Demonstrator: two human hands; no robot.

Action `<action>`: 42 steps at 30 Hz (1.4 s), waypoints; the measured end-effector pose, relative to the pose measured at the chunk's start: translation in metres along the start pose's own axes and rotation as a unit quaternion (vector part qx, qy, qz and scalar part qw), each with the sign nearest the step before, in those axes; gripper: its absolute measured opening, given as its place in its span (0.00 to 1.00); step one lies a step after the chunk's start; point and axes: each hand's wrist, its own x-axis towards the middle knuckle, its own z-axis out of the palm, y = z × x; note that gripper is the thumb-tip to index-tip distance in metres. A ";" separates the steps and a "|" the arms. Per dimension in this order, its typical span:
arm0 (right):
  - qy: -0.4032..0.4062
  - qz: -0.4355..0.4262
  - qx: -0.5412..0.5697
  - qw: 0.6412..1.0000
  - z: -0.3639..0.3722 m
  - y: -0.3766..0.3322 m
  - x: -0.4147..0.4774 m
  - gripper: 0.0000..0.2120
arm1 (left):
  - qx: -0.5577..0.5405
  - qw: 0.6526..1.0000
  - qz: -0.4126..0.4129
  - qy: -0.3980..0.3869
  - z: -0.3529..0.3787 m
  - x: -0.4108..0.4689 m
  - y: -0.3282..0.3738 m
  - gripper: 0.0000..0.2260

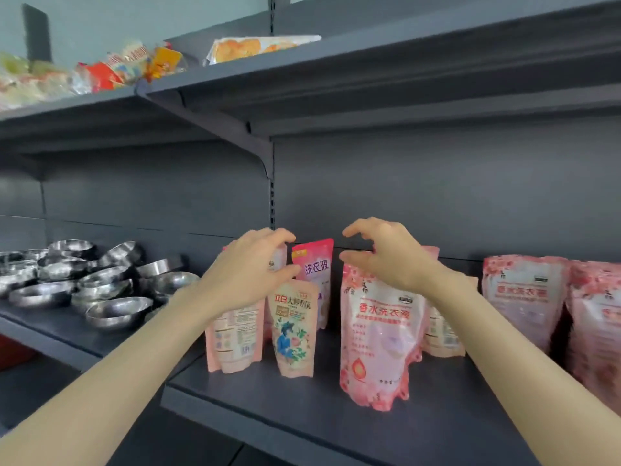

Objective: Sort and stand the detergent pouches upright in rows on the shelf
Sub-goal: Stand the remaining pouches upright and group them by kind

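While your left hand point(248, 267) pinches the top of the back-facing pouch point(235, 331) — just left of the big pink pouch point(379, 331) — your right hand point(386, 257) hovers over that big pouch's top, fingers arched apart, gripping nothing. Between the two pouches the small floral pouch point(294, 331) stands unsupported; a nudge from your left wrist could topple it toward the front of the shelf point(470, 415).

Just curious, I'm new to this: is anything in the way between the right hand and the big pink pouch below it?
Nothing visible. The right hand hangs right at the top of the big pink pouch, fingers apart; the small floral pouch stands off to the left.
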 end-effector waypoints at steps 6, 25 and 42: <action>-0.055 0.029 -0.056 0.996 0.039 0.009 0.071 0.20 | -0.023 0.996 0.022 -0.079 0.027 0.079 -0.064 0.23; -0.129 0.234 -0.138 0.954 0.092 0.026 0.153 0.25 | -0.028 0.948 0.145 -0.283 0.116 0.230 -0.107 0.09; 0.081 0.320 0.221 0.918 0.079 0.043 0.156 0.26 | -0.455 0.879 0.141 0.032 0.076 0.250 -0.112 0.03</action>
